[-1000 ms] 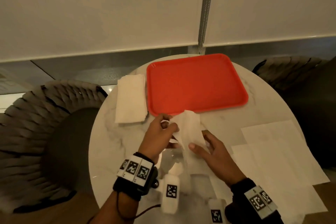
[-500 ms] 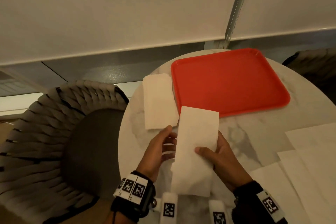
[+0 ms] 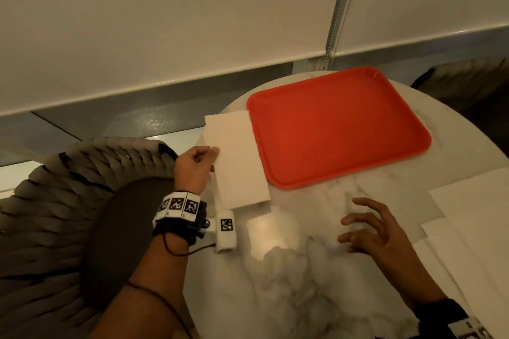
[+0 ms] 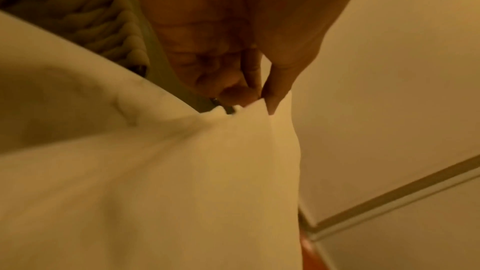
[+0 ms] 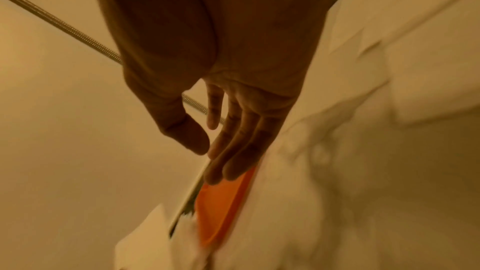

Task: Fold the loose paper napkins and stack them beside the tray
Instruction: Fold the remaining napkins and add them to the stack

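A folded napkin [image 3: 239, 162] lies as a long white rectangle on the stack of folded napkins [image 3: 259, 205] just left of the red tray [image 3: 338, 129], its right edge running along the tray's left rim. A lower layer of the stack peeks out at the near end. The far left corner of the napkin reaches past the rim of the round marble table [image 3: 297, 278].

The left hand [image 3: 194, 166] sits at the napkin's left edge with its fingers curled, thumb and fingertips pinching that edge; the left wrist view shows the paper nipped between thumb and finger, though it is blurred and I cannot tell how many layers are caught. The right hand [image 3: 377, 231] hovers over bare marble near the middle of the table, fingers spread and relaxed, holding nothing.

Loose unfolded napkins [image 3: 473, 215] lie flat and overlapping at the right side of the table, near the right hand. Between the two hands the marble is bare. A woven chair [image 3: 55, 201] stands just beyond the table's left rim, under the left forearm.
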The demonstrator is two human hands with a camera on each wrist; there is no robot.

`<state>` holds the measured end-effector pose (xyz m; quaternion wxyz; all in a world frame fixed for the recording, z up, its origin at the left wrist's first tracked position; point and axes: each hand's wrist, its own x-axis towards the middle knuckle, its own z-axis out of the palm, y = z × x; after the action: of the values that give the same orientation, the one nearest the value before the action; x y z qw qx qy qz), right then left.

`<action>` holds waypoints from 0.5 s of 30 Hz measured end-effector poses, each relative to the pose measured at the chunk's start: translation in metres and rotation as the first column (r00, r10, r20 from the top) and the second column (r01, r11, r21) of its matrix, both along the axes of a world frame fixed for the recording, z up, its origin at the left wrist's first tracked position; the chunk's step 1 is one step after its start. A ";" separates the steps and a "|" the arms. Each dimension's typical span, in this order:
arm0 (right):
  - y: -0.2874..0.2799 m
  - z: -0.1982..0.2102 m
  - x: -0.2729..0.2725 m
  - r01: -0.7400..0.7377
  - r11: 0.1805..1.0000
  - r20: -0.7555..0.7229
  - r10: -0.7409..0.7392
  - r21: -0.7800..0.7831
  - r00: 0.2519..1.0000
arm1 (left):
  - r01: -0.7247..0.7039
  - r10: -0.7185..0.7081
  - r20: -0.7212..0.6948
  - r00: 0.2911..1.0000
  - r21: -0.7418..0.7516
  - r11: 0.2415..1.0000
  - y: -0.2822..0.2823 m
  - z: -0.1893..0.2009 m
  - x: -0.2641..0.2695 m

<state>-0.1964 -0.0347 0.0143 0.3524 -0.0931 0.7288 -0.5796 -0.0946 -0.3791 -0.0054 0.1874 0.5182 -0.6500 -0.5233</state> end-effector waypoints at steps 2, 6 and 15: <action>0.029 -0.001 -0.010 0.064 0.997 -0.025 -0.063 0.050 0.998 | 0.023 -0.014 0.130 0.991 -0.070 0.997 -0.013 -0.013 -0.009; 0.084 0.001 -0.030 0.130 0.978 -0.123 -0.111 0.164 0.986 | 0.039 0.019 0.394 0.919 -0.139 0.990 -0.019 -0.024 -0.014; 0.196 -0.014 -0.133 0.351 0.832 -0.397 -0.176 0.429 0.901 | 0.380 -0.284 0.315 0.905 -0.305 0.873 0.175 0.018 -0.035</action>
<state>-0.3292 0.1614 0.0004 0.1479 0.0033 0.9071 -0.3942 -0.1293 -0.2036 0.0125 0.0985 0.4185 -0.8334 -0.3473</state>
